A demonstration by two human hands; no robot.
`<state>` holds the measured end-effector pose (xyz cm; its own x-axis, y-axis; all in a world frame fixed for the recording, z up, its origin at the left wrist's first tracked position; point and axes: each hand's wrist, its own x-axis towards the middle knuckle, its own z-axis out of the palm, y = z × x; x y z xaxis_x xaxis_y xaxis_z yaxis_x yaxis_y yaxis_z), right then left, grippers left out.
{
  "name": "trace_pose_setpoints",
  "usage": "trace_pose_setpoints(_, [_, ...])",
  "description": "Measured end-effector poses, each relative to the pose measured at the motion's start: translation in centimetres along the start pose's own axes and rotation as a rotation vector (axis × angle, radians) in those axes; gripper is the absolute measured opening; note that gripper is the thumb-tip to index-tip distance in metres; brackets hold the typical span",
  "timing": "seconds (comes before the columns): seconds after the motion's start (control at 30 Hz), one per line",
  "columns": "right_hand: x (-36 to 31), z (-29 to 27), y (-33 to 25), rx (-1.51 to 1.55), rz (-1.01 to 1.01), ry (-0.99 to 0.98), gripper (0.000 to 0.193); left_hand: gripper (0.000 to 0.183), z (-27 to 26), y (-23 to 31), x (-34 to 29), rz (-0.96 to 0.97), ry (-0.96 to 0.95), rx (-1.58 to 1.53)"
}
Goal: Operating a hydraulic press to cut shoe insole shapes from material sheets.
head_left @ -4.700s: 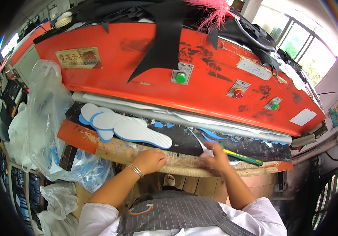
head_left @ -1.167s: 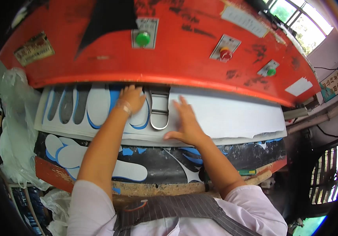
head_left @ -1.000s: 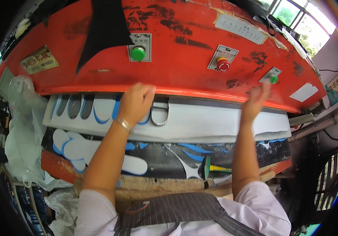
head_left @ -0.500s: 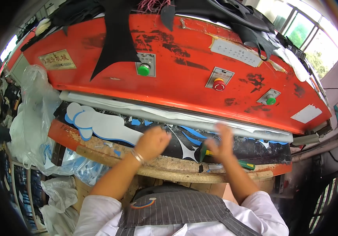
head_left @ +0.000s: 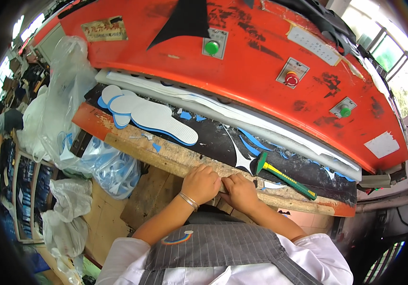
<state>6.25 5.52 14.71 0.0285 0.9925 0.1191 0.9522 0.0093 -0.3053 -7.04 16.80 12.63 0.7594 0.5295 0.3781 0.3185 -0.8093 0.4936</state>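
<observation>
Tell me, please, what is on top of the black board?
The board carries piled insoles, blue scraps, a white scrap and a hammer. What lies beneath the insoles is covered, so it cannot be seen.

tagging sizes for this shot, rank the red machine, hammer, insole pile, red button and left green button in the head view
1. Red machine
2. Insole pile
3. Hammer
4. Red button and left green button: too alike to rank
</observation>
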Motion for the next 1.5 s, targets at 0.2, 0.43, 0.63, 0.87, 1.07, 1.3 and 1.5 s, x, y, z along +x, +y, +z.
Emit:
trace_pose_setpoints(0.2, [-2.1, 0.5, -0.9, 0.072, -0.066, -0.114, 0.039, 0.024, -0.3, -0.7, -3.0, -0.025, -0.183, -0.041])
trace_pose_setpoints(0.43, [4.6, -0.9, 1.6, 0.247, 0.029, 0.049, 0.025, 0.02, -2.2, -4.9, 1.1, 0.084, -0.122, -0.087])
trace_pose_setpoints(0.63, [11.7, 4.7, 5.9, 0.121, -0.195, 0.226, 0.011, 0.031, 2.4, -9.3, 5.2, -0.114, -0.057, -0.235])
trace_pose_setpoints(0.87, [8.5, 1.8, 8.2, 0.436, -0.24, 0.322, 0.016, 0.019, 6.9, -5.8, 7.8, 0.065, 0.319, -0.251])
trace_pose_setpoints(1.07, [7.8, 0.6, 8.5, 0.268, -0.275, 0.083, 0.02, 0.031, 4.6, -6.5, 4.5, 0.112, 0.151, -0.248])
trace_pose_setpoints(1.3, [16.6, -6.5, 6.2, -0.276, -0.19, -0.093, 0.052, 0.043, 4.6, -5.0, 2.5, -0.018, 0.128, -0.163])
trace_pose_setpoints(1.5, [20.7, -5.6, 2.2, -0.532, -0.4, -0.456, 0.072, 0.031, 3.9, -4.5, 2.3, -0.024, 0.227, -0.128])
